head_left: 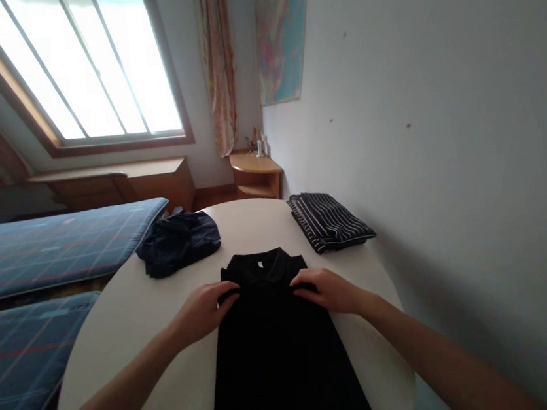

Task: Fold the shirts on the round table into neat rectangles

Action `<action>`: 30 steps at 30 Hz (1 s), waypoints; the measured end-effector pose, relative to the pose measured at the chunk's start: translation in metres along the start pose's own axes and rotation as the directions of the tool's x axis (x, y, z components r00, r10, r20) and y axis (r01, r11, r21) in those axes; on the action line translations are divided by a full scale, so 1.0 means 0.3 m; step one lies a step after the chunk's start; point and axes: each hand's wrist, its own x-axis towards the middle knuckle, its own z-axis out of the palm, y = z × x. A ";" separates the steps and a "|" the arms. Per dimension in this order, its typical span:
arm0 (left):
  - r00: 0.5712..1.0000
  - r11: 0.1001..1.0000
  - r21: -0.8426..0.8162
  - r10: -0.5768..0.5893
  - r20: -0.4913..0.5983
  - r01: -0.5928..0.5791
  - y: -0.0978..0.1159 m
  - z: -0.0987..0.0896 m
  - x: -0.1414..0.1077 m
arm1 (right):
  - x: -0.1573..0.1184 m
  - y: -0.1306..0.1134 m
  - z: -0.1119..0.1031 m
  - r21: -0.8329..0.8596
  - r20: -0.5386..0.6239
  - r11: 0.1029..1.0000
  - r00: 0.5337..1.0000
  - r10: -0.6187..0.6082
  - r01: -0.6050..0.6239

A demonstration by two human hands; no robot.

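Note:
A black collared shirt (281, 362) lies lengthwise on the round white table (137, 352), its collar at the far end and its sides turned in to a narrow strip. My left hand (211, 307) pinches the shirt's left edge just below the collar. On the opposite edge, at about the same height, my right hand (325, 288) pinches the black cloth between thumb and fingers. A small white label shows inside the collar. The shirt's lower end runs out of the bottom of the view.
Dark blue crumpled cloth (179, 242) rests at the table's far left, and folded black-and-white striped cloth (329, 220) at the far right. A wall (447, 165) runs close along the right. Plaid mattresses (56, 249) lie to the left; a corner shelf (255, 163) stands beyond.

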 end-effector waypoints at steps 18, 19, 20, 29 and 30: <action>0.920 0.958 -0.181 -0.269 -0.284 0.224 -0.136 -0.009 0.258 | 0.285 0.175 -0.035 0.239 -0.352 0.955 0.900 0.256 -0.178; 0.917 0.952 -0.186 -0.286 -0.277 0.241 -0.149 0.014 0.261 | 0.289 0.190 -0.017 0.250 -0.347 0.951 0.900 0.263 -0.182; 0.913 0.947 -0.194 -0.304 -0.272 0.257 -0.161 0.036 0.263 | 0.292 0.204 0.001 0.261 -0.336 0.947 0.902 0.270 -0.186; 0.881 0.893 -0.344 -0.390 -0.269 0.291 -0.218 0.135 0.263 | 0.289 0.271 0.052 0.376 -0.377 0.915 0.878 0.294 -0.145; 0.878 0.889 -0.350 -0.396 -0.270 0.294 -0.219 0.136 0.263 | 0.293 0.275 0.056 0.379 -0.395 0.913 0.866 0.307 -0.151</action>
